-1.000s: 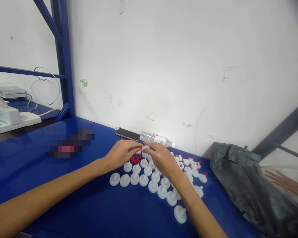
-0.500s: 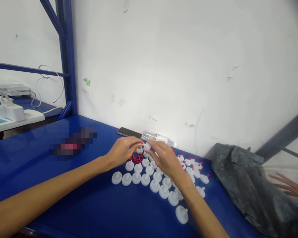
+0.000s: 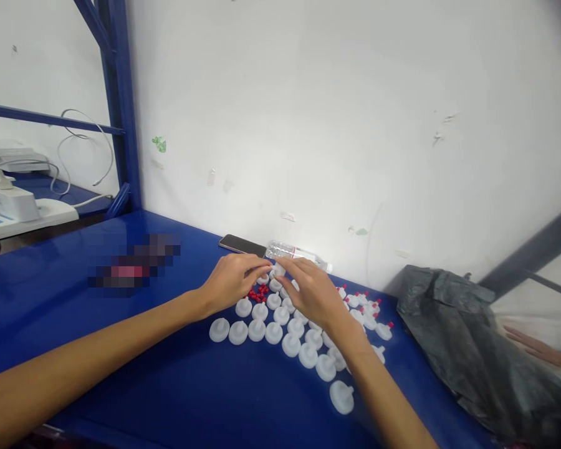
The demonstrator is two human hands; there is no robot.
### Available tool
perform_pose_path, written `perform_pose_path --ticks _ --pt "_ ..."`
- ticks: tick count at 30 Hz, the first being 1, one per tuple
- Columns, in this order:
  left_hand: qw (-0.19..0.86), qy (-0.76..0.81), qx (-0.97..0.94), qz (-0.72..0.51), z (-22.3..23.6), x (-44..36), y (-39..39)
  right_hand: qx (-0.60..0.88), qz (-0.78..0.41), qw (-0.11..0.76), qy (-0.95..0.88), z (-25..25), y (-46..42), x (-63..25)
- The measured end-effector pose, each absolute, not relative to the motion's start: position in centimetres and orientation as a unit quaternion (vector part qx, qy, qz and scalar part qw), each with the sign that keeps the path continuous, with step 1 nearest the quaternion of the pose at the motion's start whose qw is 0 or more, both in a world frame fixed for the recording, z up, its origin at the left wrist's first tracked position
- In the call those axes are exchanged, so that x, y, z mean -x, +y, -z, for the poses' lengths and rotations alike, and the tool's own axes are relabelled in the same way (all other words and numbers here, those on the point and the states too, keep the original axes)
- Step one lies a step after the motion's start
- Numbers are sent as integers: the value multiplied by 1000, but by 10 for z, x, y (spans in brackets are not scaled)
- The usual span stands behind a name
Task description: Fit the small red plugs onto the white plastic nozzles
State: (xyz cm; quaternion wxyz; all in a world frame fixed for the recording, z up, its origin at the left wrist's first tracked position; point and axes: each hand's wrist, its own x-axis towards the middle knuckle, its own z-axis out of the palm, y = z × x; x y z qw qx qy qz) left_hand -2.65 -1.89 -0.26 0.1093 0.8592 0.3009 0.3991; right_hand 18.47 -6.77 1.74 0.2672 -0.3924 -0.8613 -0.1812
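Two bare hands meet over the far half of a blue tabletop (image 3: pixel 191 386), the right hand (image 3: pixel 315 290) gripping a white nozzle cap (image 3: pixel 279 270) just above the surface, the left hand (image 3: pixel 231 280) with thumb and forefinger pinched together at its nozzle; what lies between them is too small to tell. Beneath sit loose red tips (image 3: pixel 258 294) in a small heap, ringed by rows of white caps (image 3: pixel 273 333); nearer the right edge, others wear red tips (image 3: pixel 369 320). Along the far edge, a clear bottle (image 3: pixel 299 252) lies on its side, its contents indistinct, beside a dark phone (image 3: pixel 242 245). A black plastic bag (image 3: pixel 449 330) slumps over the right edge, its contents hidden, another person's hand (image 3: pixel 537 346) behind it.
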Motion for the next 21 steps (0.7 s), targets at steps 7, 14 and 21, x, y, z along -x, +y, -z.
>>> perform_pose_path --ticks 7,14,21 --pt "27 389 -862 -323 -4 37 -3 557 176 253 -771 -16 -52 -238" --pt "-14 455 -860 -229 -3 51 13 614 127 206 -751 0 -41 -275" --pt "5 506 -852 -138 11 54 17 615 102 156 -767 -3 -44 -271"
